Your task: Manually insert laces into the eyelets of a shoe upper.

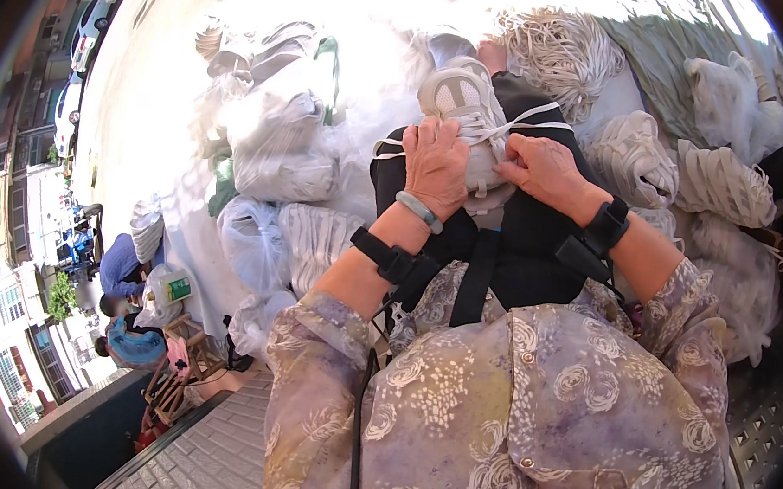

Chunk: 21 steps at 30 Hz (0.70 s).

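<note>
Sitting on the black-trousered lap [540,248], that pale shoe [472,117] points lengthwise away; left hand [436,163] bends over its left side, right hand [547,174] has fingertips at its right edge (can't tell what either's gripping).

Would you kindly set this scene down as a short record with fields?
Left hand: curled at the left side of a pale shoe
Right hand: at the shoe's right side; exact grip unclear
White laces: loose ends spread to both sides
Upper right: tangled heap of pale cords
Left: pale plastic bags
</note>
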Each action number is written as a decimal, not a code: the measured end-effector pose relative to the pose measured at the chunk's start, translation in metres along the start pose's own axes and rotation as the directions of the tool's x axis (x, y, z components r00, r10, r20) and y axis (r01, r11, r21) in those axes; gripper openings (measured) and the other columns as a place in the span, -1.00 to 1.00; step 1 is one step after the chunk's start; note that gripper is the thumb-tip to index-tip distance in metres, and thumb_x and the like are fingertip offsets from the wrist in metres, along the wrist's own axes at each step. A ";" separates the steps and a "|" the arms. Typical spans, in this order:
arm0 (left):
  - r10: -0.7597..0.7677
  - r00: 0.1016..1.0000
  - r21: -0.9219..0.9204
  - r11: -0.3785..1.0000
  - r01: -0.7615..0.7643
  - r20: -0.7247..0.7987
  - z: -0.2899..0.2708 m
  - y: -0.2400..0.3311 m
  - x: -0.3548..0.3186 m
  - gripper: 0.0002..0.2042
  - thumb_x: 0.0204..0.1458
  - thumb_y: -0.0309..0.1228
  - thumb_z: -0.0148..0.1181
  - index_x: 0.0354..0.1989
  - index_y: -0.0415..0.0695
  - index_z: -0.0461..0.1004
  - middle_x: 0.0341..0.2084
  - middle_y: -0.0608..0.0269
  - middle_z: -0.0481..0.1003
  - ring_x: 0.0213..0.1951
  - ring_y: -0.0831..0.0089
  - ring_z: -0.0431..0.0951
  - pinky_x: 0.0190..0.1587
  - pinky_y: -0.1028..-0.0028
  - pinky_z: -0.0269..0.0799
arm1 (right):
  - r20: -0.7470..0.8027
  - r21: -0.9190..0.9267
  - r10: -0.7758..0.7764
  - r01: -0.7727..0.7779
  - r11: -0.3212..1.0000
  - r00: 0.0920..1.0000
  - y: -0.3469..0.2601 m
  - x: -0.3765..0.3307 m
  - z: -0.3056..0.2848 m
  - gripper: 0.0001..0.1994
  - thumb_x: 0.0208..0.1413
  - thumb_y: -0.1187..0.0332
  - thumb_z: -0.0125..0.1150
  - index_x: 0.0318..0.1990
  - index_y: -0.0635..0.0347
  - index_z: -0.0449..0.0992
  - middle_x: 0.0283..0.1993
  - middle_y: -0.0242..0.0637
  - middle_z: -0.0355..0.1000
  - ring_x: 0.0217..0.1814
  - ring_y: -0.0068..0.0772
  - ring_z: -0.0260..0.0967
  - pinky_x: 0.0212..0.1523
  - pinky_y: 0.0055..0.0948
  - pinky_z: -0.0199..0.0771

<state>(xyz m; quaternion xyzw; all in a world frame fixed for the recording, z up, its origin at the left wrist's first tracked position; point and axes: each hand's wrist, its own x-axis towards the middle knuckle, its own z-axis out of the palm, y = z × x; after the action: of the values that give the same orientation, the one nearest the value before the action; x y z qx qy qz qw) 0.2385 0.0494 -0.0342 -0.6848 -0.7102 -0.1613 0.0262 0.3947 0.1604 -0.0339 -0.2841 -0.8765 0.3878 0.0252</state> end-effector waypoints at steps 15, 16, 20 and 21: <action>-0.007 0.980 0.106 0.994 -0.014 0.197 0.001 0.006 0.015 -0.77 -0.42 -0.34 0.21 -0.53 -0.20 0.49 -0.05 0.07 0.26 0.04 0.01 0.14 0.04 0.06 0.00 | 0.014 0.033 0.012 -0.012 0.999 1.000 0.006 0.001 0.004 -0.69 -0.14 0.11 0.18 -0.46 0.19 0.39 -0.47 -0.15 0.43 -0.32 -0.11 0.40 -0.31 -0.21 0.33; 0.010 0.981 0.059 0.998 -0.022 0.193 0.001 0.006 0.016 -0.74 -0.43 -0.32 0.23 -0.52 -0.20 0.49 -0.05 0.07 0.25 0.04 0.00 0.13 0.04 0.05 0.00 | -0.024 0.053 0.004 -0.003 0.999 1.000 0.007 0.000 0.005 -0.70 -0.14 0.13 0.20 -0.49 0.20 0.37 -0.52 -0.17 0.39 -0.37 -0.12 0.38 -0.37 -0.24 0.30; 0.067 0.981 0.031 0.997 -0.074 0.184 0.000 0.001 0.018 -0.73 -0.44 -0.31 0.25 -0.50 -0.19 0.50 -0.03 0.09 0.23 0.04 0.00 0.13 0.04 0.04 -0.01 | -0.058 0.061 0.004 -0.001 0.998 0.998 0.009 0.001 0.008 -0.70 -0.15 0.15 0.21 -0.52 0.21 0.34 -0.58 -0.20 0.35 -0.43 -0.12 0.36 -0.43 -0.27 0.28; 0.047 0.974 0.047 0.997 -0.059 0.221 0.000 0.002 0.019 -0.71 -0.43 -0.30 0.26 -0.47 -0.19 0.51 -0.03 0.10 0.23 0.05 0.00 0.12 0.05 0.01 -0.02 | -0.058 0.061 0.006 -0.002 0.998 0.998 0.009 0.001 0.009 -0.70 -0.15 0.15 0.21 -0.52 0.21 0.34 -0.58 -0.20 0.35 -0.43 -0.12 0.36 -0.43 -0.27 0.28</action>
<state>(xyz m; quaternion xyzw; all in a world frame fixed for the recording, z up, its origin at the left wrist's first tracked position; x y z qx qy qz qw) 0.2395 0.0672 -0.0291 -0.7163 -0.6941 -0.0649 -0.0299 0.3956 0.1598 -0.0469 -0.2962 -0.8626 0.4058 0.0587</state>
